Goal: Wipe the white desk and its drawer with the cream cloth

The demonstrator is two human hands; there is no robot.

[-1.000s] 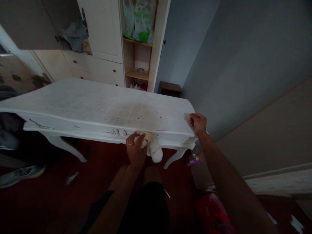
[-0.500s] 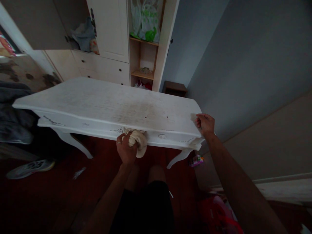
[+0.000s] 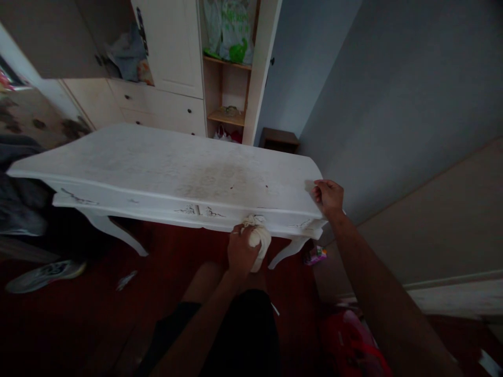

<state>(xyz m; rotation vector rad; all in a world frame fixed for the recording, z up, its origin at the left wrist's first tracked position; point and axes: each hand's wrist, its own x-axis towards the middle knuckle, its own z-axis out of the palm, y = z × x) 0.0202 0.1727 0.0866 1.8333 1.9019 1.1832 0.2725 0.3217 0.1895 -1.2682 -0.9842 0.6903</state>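
A crumpled cream cloth [image 3: 259, 242] is gripped in my left hand [image 3: 240, 253], which wears a ring. The cloth touches the front of the white table [image 3: 149, 157], over the right drawer's carved ornament. At the table's right end rests my right hand [image 3: 330, 196], its fingers curled in and nothing visible in them. Dark smudges mark the middle of the tabletop, with two small dark spots close by. Carved trim [image 3: 199, 210] shows at the centre of the table's front.
Behind the table stands a white wardrobe [image 3: 176, 68] with open doors and plastic bags [image 3: 234, 31] on a shelf. A small brown cabinet [image 3: 280, 137] sits by the wall. On the floor are a shoe [image 3: 47, 275], a pink box [image 3: 315, 255] and a red bag [image 3: 348, 340].
My left hand has moved right along the table's front with the cloth, uncovering the central carved trim. My right hand stays at the table's right end. The view has shifted slightly.
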